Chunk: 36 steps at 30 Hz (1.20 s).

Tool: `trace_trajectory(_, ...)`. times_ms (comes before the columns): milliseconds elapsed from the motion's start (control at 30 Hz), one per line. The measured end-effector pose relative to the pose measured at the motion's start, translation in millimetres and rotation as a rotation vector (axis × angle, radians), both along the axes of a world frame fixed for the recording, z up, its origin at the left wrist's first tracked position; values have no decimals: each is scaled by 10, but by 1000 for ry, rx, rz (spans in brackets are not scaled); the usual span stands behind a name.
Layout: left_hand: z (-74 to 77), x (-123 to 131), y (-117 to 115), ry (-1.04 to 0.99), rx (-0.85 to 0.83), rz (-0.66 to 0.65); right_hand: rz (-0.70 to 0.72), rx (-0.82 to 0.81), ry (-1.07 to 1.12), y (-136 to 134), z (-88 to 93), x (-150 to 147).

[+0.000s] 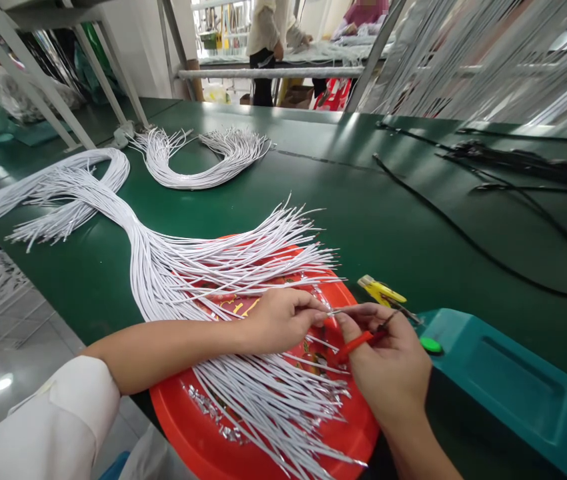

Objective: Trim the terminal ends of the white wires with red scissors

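My left hand [281, 319] pinches the end of a thin white wire [336, 311] over a red tray [198, 427]. My right hand [388, 363] is closed on a small red-handled cutter [361, 341], its tip meeting the wire end between my two hands. A large bundle of white wires [173, 263] runs from the left of the green table [363, 220] across the tray, with more cut wires [273, 393] fanned out in the tray among silvery scraps [208, 410].
A yellow tool [381, 291] lies just beyond my right hand. A teal box [508, 383] with a green button [431, 345] sits at right. Another white wire loop [203, 163] and black cables [488, 253] lie farther back. A person [268, 40] stands at a far table.
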<state>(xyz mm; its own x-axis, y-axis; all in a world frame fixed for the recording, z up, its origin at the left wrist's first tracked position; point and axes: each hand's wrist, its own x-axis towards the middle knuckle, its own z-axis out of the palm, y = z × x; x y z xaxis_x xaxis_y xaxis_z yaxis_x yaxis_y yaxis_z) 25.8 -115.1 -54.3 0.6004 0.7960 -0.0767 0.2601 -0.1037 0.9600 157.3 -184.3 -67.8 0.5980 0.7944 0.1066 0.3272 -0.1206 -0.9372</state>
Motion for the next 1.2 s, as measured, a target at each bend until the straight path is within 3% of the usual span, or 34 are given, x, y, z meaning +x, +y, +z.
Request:
trace_trajectory(200,-23,16,11,-20,-76,22,-124,-80,-27,30,53,14)
trace_trajectory(333,-30,3,24,-2,-58,19,-50,31,129,38,50,5)
trace_trajectory(467,-59,-8,19,12,-30,-10,16,78,137,32,39,-38)
trace_trajectory(667,-32,-3,16,-20,-27,-6,-68,101,170,51,61,-69)
trace_trajectory(800,52,3,82,-56,-13,94,-143,108,215,69,57,-52)
trace_trajectory(1000,190,-30,246,-152,6,253,-110,129,229,82,19,-56)
trace_trajectory(1100,354,-50,315,-219,35,308,-103,138,273,86,14,-46)
trace_trajectory(1200,591,-28,427,-199,192,317,-94,158,340,82,-6,-16)
